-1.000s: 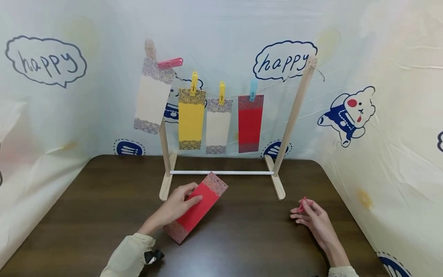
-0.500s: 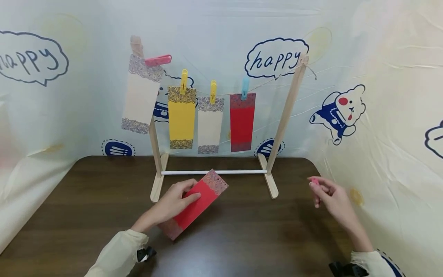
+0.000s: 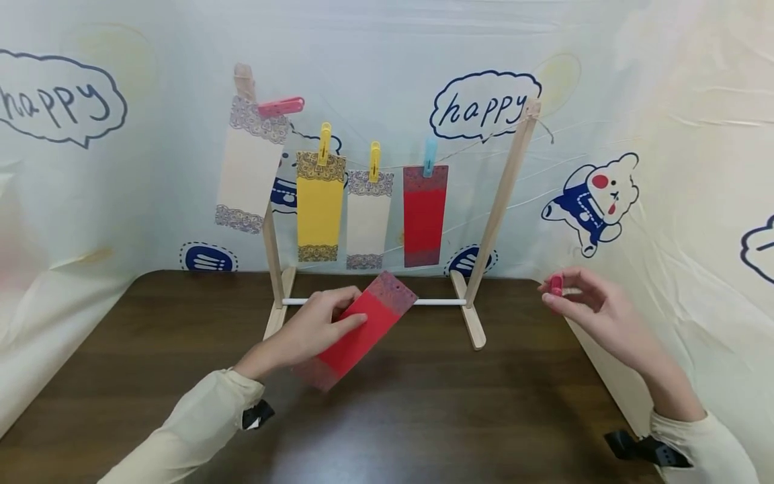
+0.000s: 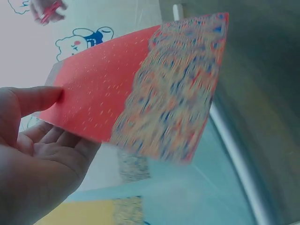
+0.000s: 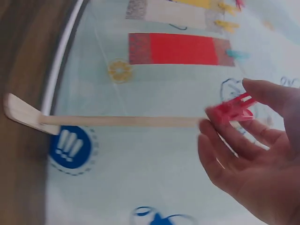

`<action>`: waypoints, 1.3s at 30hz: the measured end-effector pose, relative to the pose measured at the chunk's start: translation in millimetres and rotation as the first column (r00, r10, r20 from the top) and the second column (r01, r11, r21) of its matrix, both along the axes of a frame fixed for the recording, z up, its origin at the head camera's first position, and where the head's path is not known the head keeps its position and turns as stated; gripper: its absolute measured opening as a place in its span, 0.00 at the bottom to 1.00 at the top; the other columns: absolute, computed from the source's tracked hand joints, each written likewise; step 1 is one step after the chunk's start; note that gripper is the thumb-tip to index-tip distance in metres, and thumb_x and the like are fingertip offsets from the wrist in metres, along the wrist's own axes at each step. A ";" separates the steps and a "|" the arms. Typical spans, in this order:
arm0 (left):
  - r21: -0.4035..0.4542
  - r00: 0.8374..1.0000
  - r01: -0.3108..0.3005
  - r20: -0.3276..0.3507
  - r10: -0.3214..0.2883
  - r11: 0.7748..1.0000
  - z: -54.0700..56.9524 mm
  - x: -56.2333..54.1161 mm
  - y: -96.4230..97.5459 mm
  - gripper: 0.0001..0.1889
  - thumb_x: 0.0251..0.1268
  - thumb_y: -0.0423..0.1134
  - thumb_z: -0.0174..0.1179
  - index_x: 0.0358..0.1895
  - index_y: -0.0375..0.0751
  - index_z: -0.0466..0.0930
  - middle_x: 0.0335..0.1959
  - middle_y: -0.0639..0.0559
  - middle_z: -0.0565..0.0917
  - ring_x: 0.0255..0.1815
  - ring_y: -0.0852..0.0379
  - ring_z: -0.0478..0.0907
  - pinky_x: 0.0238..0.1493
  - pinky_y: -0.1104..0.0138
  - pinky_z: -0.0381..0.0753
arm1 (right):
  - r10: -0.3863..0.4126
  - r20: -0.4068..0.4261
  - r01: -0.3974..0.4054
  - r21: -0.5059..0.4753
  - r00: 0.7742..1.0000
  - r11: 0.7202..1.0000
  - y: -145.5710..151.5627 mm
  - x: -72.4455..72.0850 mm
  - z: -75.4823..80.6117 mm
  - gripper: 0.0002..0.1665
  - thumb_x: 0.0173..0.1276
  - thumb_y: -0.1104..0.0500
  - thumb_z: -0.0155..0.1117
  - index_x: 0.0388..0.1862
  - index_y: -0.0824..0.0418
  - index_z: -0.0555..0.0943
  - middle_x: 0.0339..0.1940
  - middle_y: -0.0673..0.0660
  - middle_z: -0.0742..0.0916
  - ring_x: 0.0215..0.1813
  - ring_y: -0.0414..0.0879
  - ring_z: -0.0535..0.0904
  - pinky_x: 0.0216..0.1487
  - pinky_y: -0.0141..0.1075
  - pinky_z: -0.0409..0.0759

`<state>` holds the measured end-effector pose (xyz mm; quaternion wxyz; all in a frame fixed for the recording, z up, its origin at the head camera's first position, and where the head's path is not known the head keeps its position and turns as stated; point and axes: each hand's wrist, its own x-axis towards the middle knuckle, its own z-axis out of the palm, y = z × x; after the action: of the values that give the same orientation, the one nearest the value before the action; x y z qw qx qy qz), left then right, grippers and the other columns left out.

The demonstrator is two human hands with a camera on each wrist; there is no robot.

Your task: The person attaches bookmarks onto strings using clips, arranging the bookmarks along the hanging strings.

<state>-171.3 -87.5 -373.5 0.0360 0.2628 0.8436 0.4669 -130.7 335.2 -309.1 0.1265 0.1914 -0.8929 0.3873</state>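
My left hand (image 3: 314,326) pinches a red card (image 3: 366,325) with lace-patterned ends, thumb on its front and fingers behind. The card tilts up to the right above the table, before the rack's white crossbar (image 3: 440,302). On the right, my right hand (image 3: 611,323) holds a small pink clothespin (image 5: 232,110) between thumb and fingers, right of the rack's right post (image 3: 504,195). From the string hang a white card (image 3: 252,165) at the left under a pink clothespin (image 3: 281,106), then a yellow card (image 3: 320,207), a smaller white card (image 3: 369,218) and a red card (image 3: 425,215).
The wooden rack stands at the back of the dark brown table (image 3: 423,417). Yellow clothespins (image 3: 375,161) and a blue clothespin (image 3: 430,158) grip the other cards. A printed cloth backdrop (image 3: 375,40) rises behind and along both sides.
My right hand has risen from near the tabletop and moved right with the pink clothespin. The left hand has lifted the red card a little. The view has shifted slightly.
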 end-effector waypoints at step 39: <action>0.275 0.962 -0.017 -0.257 0.090 0.961 61.6 -72.0 112.7 0.07 0.68 0.36 0.64 0.45 0.38 0.84 0.37 0.50 0.87 0.34 0.58 0.85 0.40 0.65 0.86 | 0.027 -0.354 0.038 0.177 0.935 0.984 -36.7 -50.5 130.3 0.15 0.59 0.62 0.77 0.44 0.60 0.83 0.42 0.51 0.87 0.32 0.41 0.79 0.32 0.25 0.75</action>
<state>-243.3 25.2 -311.9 -0.1270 0.3027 0.7761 0.5385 -181.2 298.6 -178.8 0.2690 0.2664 -0.8873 0.2634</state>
